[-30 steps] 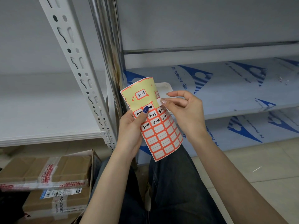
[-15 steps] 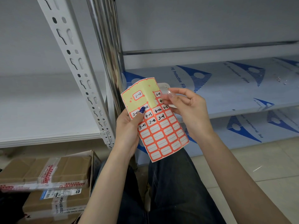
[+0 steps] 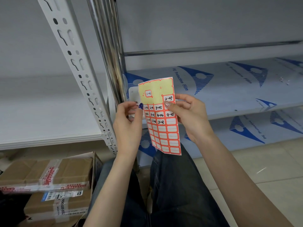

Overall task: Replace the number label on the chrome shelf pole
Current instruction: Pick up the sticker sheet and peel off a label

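I hold a sheet of red-bordered number labels [image 3: 162, 126] upright in front of me. Its top part is bare yellow backing with one label left on it; below come rows with handwritten numbers, then blank labels. My left hand [image 3: 129, 126] pinches the sheet's left edge with the thumb on the front. My right hand [image 3: 190, 115] grips the right edge, its thumb resting just under the label marked 2-03 [image 3: 168, 98]. The chrome shelf pole [image 3: 108, 51] rises just behind and left of the sheet. No label on the pole is visible.
A white perforated upright [image 3: 78, 66] leans left of the pole, with a white shelf [image 3: 49, 112] behind it. Shelves covered in blue-printed protective film [image 3: 229, 89] stretch to the right. Taped cardboard boxes [image 3: 49, 181] lie at lower left. A white card [image 3: 133, 94] sits behind the sheet.
The sheet has been flattened and turned to face me squarely. My right hand moved from the sheet's top right corner to grip its right edge, thumb on the front.
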Tool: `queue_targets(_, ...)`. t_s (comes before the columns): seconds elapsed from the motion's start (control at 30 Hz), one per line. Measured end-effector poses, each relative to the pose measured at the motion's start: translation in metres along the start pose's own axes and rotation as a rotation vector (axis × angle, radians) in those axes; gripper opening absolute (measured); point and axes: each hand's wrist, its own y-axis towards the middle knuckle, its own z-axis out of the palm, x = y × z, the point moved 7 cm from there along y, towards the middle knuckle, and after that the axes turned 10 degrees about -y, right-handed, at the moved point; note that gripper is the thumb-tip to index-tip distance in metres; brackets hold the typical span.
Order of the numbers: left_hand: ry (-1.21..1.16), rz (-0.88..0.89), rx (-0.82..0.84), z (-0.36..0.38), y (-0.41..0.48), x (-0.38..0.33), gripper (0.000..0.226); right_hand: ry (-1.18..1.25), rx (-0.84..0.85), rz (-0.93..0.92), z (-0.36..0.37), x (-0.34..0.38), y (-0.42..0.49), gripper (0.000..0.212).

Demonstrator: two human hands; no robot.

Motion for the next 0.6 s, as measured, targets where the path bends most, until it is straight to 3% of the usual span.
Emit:
queue_targets(0.07,-0.009,-0.027,0.088,0.008,-0.001,-0.001,0.005,-0.017,-0.004,-0.004,0.001,-0.001,-0.001,0.016)
queue_targets(0.17,0.005,-0.034,0.183,0.021,-0.001,-0.005,0.006,-0.02,-0.017,-0.018,0.003,0.0,-0.004,0.014)
queue_targets(0.6,0.078,0.071,0.229,0.028,-0.001,-0.013,0.002,-0.073,-0.102,-0.006,-0.003,0.0,-0.002,0.014)
